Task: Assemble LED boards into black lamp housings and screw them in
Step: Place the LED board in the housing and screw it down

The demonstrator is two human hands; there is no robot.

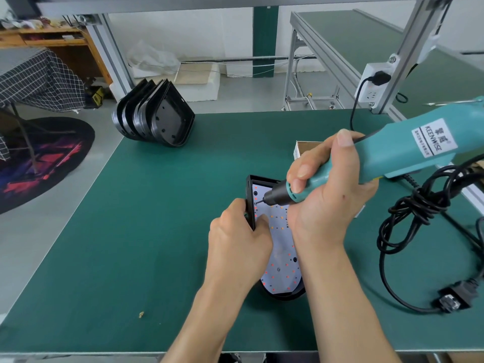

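Left hand [239, 238] is gripping the housing [250, 203] rim on the worktop [157, 205] while right hand [327, 189], wrapping the screwdriver [379, 158], is risking slipping off the screw, scratching the board [281, 258]

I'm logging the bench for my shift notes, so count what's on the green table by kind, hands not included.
Black lamp housings: about 5, namely 1 being worked on and about 4 in a leaning stack, exact number hard to tell
LED board: 1
Electric screwdriver: 1
Cardboard box: 1
Total: about 8
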